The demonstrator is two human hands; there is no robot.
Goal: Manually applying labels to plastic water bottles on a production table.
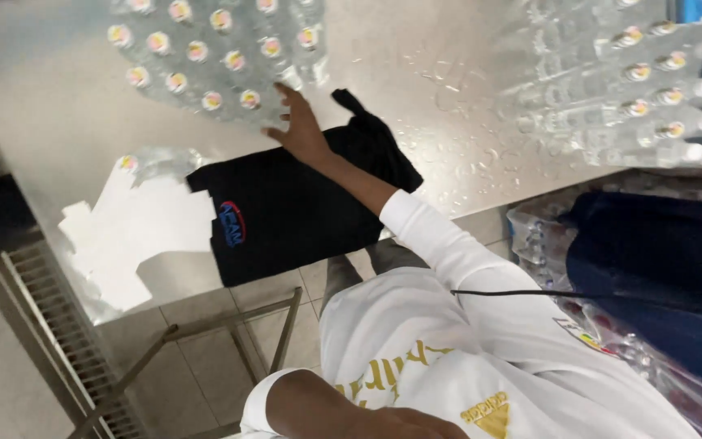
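Bent low in the foreground, the left hand (404, 424) lies against the white shirt (465, 358), its fingers hidden, so its state cannot be told. Farther off, the right hand (301, 126) reaches with fingers spread, fingertips touching the near edge of the wrapped bottle pack (217, 53), which sits on the steel table (416, 49) just beyond a black garment (294, 211).

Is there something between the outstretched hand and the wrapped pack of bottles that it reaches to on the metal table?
Nothing visible. The right hand lies over the black shirt, and its fingers already reach the edge of the wrapped pack of bottles, with no object between them. The left hand stays low, away from the table.
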